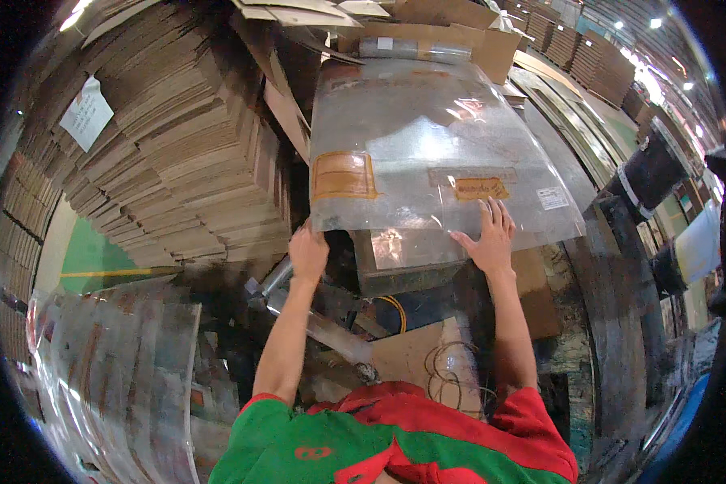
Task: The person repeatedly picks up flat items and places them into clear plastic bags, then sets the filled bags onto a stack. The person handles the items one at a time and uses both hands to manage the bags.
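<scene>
A large clear plastic sheet stretches away in front of me, with strips of brown tape and a small white label on it. My left hand is closed on the sheet's near left corner. Toward the right of the near edge, my right hand lies with fingers spread on the sheet, just below a piece of orange-brown tape. Another orange-brown tape patch is near the sheet's left edge.
Tall stacks of flat cardboard rise at the left, one bearing a white paper. A clear roll lies beyond the sheet. More clear sheets lean at the lower left. Black rolls stand at the right.
</scene>
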Tool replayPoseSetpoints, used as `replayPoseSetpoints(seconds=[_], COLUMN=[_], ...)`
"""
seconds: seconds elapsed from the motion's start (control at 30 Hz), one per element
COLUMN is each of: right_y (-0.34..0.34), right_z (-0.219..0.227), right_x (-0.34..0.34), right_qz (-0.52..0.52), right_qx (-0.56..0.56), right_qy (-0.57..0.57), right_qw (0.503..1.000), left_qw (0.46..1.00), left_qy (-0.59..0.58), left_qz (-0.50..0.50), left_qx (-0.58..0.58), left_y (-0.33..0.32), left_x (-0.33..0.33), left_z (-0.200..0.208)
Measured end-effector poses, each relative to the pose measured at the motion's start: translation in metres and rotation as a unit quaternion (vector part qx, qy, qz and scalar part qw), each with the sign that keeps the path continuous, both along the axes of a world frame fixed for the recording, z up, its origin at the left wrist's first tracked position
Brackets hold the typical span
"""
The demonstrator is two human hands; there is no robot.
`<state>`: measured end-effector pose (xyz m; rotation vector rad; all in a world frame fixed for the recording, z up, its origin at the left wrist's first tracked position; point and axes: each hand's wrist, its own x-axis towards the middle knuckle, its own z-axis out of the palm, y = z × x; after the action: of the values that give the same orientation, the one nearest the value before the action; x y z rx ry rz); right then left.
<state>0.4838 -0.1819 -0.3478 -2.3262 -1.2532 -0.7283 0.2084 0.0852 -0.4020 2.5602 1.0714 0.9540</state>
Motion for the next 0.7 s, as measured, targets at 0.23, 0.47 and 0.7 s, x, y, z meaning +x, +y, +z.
replayPoseSetpoints(seconds=[0.23,0.47,0.7], right_y=[0.009,0.021,-0.046], right_z=[0.005,0.080,0.157], right_x=[0.041,0.068,0.096], right_qz=[0.102,0.064,-0.074], right_qx=[0.099,0.142,0.182], right_qy=[-0.112,-0.142,-0.054], right_qw=[0.984,0.978,0.979], left_qw=[0.974,0.960,0.928], left_qy=[0.216,0.163,0.172], left_qz=[-0.026,0.015,0.061], left_qx=[0.069,0.229,0.326], left_y=[0.048,0.088,0.082], left_x=[-0.050,-0.033,-0.085], left_z=[0.131,0.276,0.398])
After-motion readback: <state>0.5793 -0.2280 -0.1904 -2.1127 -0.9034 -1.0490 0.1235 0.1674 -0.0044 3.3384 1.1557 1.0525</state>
